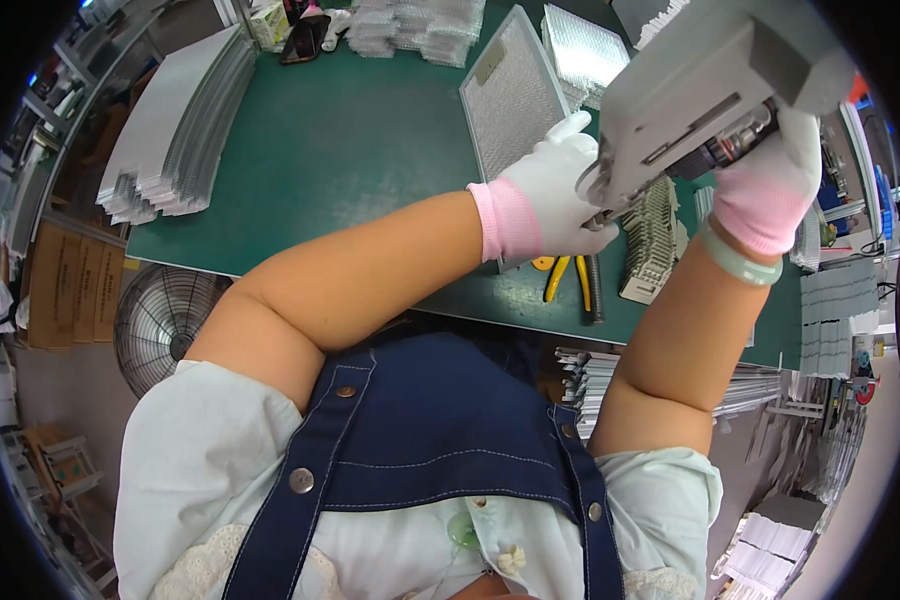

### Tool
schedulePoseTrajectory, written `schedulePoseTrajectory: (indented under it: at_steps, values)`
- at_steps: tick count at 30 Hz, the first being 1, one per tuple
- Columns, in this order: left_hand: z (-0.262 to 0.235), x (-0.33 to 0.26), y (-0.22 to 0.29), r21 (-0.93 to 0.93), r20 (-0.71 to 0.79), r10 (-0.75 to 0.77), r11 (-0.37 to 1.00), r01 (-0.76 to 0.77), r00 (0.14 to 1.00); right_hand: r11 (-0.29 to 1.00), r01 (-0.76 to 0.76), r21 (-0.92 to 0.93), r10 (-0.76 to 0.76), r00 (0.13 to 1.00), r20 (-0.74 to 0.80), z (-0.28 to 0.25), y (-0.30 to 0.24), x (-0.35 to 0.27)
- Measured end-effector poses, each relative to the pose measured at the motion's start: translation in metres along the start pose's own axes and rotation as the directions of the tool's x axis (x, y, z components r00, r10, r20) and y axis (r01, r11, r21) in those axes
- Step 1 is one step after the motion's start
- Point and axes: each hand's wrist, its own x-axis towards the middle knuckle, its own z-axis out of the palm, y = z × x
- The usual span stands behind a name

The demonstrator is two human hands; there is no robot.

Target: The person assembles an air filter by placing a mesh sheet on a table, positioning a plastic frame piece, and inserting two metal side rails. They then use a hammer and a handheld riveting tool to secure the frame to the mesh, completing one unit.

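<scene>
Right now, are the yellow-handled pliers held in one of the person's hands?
No, the yellow-handled pliers lie on the green table, while both gloved hands, left hand and right hand, grip a grey tool.

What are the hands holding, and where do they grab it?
Both hands hold a grey metal tool: the left hand at its lower front end, the right hand around its dark rear part.

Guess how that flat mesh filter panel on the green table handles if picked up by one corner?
Mesh filter panel: probably light, since it looks thin and mostly mesh. Its metal frame likely keeps it fairly stiff, though the mesh may dent. Flat on the green table, it should slide rather than roll.
</scene>
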Motion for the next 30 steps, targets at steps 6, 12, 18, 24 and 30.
schedulePoseTrajectory:
  at_steps: [6, 12, 18, 24, 30]
  values:
    - [-0.001, -0.009, 0.004, 0.148, -0.096, 0.024, 0.989, -0.01, 0.995, 0.969, -0.247, 0.027, 0.247, 0.946, -0.21, 0.009, -0.051, -0.009]
    - [-0.017, -0.043, 0.041, 0.241, 0.52, 0.093, 0.938, -0.25, 0.849, 0.944, -0.063, -0.322, 0.03, 0.994, -0.104, -0.047, -0.055, -0.006]
    - [0.022, -0.087, -0.091, 0.402, 0.249, -0.493, 0.836, 0.374, 0.834, 0.942, -0.332, 0.045, 0.334, 0.921, -0.201, -0.043, -0.079, -0.021]
    - [0.048, -0.076, -0.193, 0.597, 0.2, -0.67, 0.662, 0.453, 0.715, 0.889, -0.453, -0.065, 0.417, 0.86, -0.292, -0.039, -0.12, -0.043]
    - [0.008, -0.03, -0.186, 0.639, 0.479, -0.733, 0.669, 0.381, 0.483, 0.858, -0.509, -0.062, 0.459, 0.817, -0.349, -0.07, -0.103, -0.07]
